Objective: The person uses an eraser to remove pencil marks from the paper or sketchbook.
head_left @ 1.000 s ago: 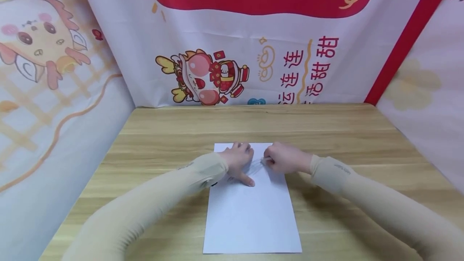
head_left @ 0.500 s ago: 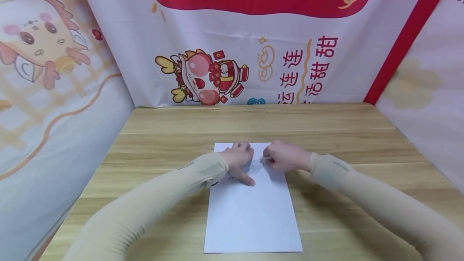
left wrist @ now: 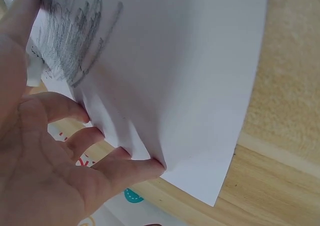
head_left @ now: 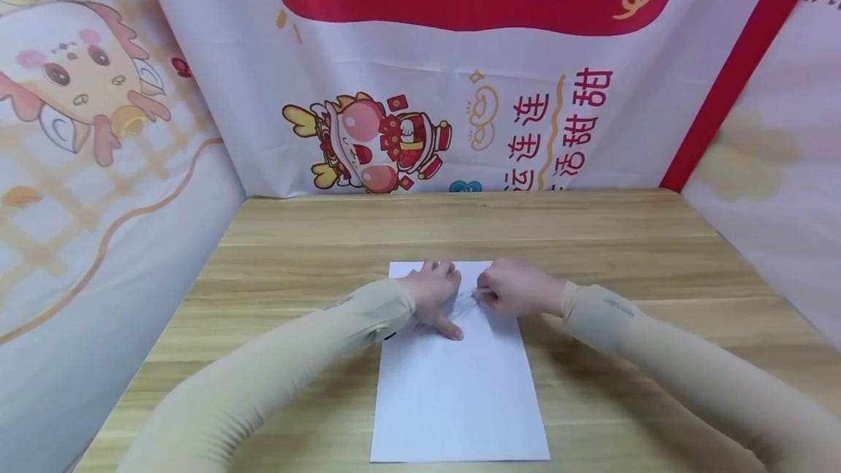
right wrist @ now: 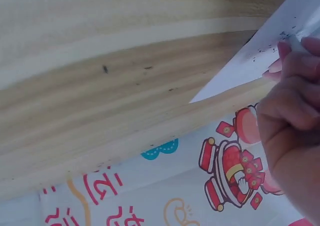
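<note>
A white sheet of paper [head_left: 460, 400] lies lengthwise on the wooden table. Grey pencil scribbles [left wrist: 70, 41] cover part of its far half. My left hand [head_left: 434, 294] presses on the sheet with fingers and thumb spread, and the paper ripples by the fingertips in the left wrist view. Just to its right, my right hand [head_left: 519, 287] pinches a small white eraser [head_left: 482, 290] against the scribbled area. The eraser [right wrist: 298, 46] is mostly covered by fingers in the right wrist view. Dark crumbs [right wrist: 260, 51] lie on the paper close to those fingertips.
A few dark crumbs [right wrist: 105, 69] are scattered on the wooden table [head_left: 289, 239] beside the sheet. Behind the table hangs a printed white and red cloth [head_left: 420, 50], and patterned cloths line the left and right sides.
My right hand, blurred, makes only slight shifts with the eraser over the scribbles. My left hand stays in place on the paper.
</note>
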`<action>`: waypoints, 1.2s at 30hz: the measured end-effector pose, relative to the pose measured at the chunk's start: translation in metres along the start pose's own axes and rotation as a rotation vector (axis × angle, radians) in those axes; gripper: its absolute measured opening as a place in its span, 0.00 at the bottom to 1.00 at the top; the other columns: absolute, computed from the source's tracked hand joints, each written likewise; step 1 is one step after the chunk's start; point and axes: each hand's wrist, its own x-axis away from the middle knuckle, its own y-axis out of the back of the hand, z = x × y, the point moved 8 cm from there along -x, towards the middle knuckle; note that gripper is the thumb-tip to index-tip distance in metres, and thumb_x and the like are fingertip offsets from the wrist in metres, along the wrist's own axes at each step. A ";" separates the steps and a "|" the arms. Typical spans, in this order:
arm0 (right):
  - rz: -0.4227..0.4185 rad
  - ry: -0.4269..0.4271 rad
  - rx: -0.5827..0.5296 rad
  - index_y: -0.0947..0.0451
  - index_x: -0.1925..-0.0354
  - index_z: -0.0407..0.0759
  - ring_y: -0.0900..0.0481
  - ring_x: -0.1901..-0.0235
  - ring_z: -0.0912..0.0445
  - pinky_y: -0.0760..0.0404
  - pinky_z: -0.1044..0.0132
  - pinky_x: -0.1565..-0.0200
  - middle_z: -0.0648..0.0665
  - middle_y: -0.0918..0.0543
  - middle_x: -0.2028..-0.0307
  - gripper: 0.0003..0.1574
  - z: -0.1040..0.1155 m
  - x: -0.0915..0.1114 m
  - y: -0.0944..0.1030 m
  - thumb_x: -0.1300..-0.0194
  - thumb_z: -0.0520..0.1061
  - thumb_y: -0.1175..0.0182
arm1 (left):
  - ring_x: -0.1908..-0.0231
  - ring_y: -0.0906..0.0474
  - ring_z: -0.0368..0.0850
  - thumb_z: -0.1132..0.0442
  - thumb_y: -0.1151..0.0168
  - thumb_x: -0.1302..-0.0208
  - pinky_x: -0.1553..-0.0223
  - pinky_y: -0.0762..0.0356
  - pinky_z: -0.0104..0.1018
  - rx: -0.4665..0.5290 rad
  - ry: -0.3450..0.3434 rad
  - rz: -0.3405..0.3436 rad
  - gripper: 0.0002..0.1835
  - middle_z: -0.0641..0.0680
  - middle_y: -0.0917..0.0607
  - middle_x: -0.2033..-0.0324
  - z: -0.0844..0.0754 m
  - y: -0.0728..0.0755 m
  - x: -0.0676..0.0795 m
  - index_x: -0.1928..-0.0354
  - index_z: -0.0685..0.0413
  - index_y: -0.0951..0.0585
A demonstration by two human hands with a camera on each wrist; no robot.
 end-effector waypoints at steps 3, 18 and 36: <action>-0.028 -0.010 0.048 0.23 0.78 0.47 0.34 0.84 0.63 0.31 0.69 0.79 0.57 0.28 0.84 0.11 -0.001 -0.004 0.001 0.43 0.36 0.37 | 0.34 0.44 0.61 0.28 0.33 0.51 0.42 0.32 0.57 0.015 0.004 0.001 0.57 0.62 0.41 0.30 0.000 -0.001 0.000 0.28 0.59 0.38; 0.035 -0.034 0.038 0.22 0.77 0.47 0.34 0.85 0.64 0.33 0.69 0.81 0.57 0.30 0.85 0.11 0.004 0.001 0.000 0.38 0.36 0.37 | 0.34 0.44 0.61 0.27 0.34 0.52 0.42 0.32 0.56 0.002 -0.008 0.000 0.58 0.62 0.41 0.30 0.001 -0.003 -0.003 0.28 0.59 0.39; 0.058 -0.041 0.067 0.24 0.78 0.48 0.36 0.84 0.63 0.35 0.68 0.81 0.56 0.32 0.85 0.12 0.001 -0.007 0.000 0.42 0.35 0.38 | 0.33 0.46 0.61 0.28 0.34 0.50 0.40 0.34 0.58 0.010 0.003 0.015 0.59 0.62 0.43 0.29 0.005 -0.004 -0.002 0.26 0.60 0.41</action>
